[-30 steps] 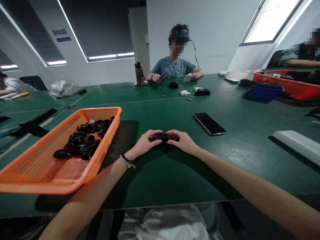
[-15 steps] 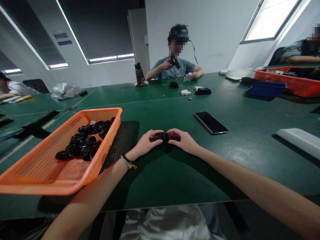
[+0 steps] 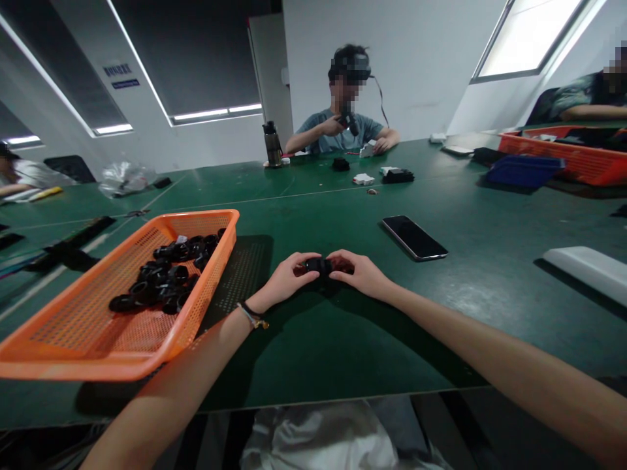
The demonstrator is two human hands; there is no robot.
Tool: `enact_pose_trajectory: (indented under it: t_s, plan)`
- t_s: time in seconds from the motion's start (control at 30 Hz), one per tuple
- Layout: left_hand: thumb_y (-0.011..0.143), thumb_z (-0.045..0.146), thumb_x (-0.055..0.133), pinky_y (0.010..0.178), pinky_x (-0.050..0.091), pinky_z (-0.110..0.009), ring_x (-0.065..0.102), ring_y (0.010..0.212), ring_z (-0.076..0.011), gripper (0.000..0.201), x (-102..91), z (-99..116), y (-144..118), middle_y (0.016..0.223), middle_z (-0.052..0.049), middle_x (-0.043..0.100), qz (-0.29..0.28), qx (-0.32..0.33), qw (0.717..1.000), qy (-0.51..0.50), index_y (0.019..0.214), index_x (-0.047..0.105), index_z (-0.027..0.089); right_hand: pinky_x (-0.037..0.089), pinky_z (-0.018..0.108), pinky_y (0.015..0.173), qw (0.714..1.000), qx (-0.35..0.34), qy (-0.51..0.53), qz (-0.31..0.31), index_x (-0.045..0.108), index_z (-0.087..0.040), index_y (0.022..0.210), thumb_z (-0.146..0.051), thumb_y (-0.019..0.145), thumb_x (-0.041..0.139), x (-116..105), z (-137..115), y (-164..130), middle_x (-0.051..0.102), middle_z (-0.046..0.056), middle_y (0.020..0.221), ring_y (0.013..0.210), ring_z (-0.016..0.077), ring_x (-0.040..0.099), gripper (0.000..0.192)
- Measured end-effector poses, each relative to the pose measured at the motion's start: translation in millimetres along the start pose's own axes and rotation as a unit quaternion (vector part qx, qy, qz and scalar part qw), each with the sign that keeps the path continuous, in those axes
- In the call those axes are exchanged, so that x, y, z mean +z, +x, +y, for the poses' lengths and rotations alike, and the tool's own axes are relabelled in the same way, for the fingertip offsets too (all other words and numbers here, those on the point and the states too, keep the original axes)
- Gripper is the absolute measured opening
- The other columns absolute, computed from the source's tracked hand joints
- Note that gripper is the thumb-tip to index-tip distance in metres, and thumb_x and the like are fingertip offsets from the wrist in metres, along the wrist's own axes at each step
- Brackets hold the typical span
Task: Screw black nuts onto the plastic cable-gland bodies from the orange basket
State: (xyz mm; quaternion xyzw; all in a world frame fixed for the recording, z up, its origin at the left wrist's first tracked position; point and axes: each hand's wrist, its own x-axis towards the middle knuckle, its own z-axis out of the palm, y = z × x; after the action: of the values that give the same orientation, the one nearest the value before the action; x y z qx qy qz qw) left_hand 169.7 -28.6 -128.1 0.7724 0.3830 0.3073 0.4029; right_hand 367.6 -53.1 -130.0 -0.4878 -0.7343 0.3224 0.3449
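Between my two hands is a small black plastic part, rounded like a short pipe fitting, held just above the green table. My left hand pinches its left end between thumb and fingers. On the other end, the thumb and fingers of my right hand are closed. The fingertips cover much of the part, so its exact shape is hidden. To my left, an orange perforated basket holds several black pipe-like fittings in a loose pile.
A phone lies beyond my right hand, and a long white object rests at the right. Across the table a person holds a dark tool. A bottle, a blue tray and a red basket stand farther back.
My hands keep their grip on the black part in nearly the same place. Across the table, the person's tool has shifted slightly to the right.
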Motion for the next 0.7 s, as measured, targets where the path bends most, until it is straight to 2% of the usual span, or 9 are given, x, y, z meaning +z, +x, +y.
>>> enact_pose_trajectory:
  t_s: [0.7]
  plan:
    - [0.074,0.024,0.06,0.082,0.05,-0.032,0.059,0.089,-0.0151,0.039,1.6,-0.4,1.2,0.108,-0.006,0.056,-0.004,-0.002,1.0,-0.01,0.112,0.057,0.02,0.05,0.033,0.072,0.999,-0.024,0.029,-0.009,0.057,-0.018,0.095,-0.023,0.07,0.061,-1.2,4.5,-0.8,0.066,0.003,0.083,0.074,0.0164,0.062,0.026]
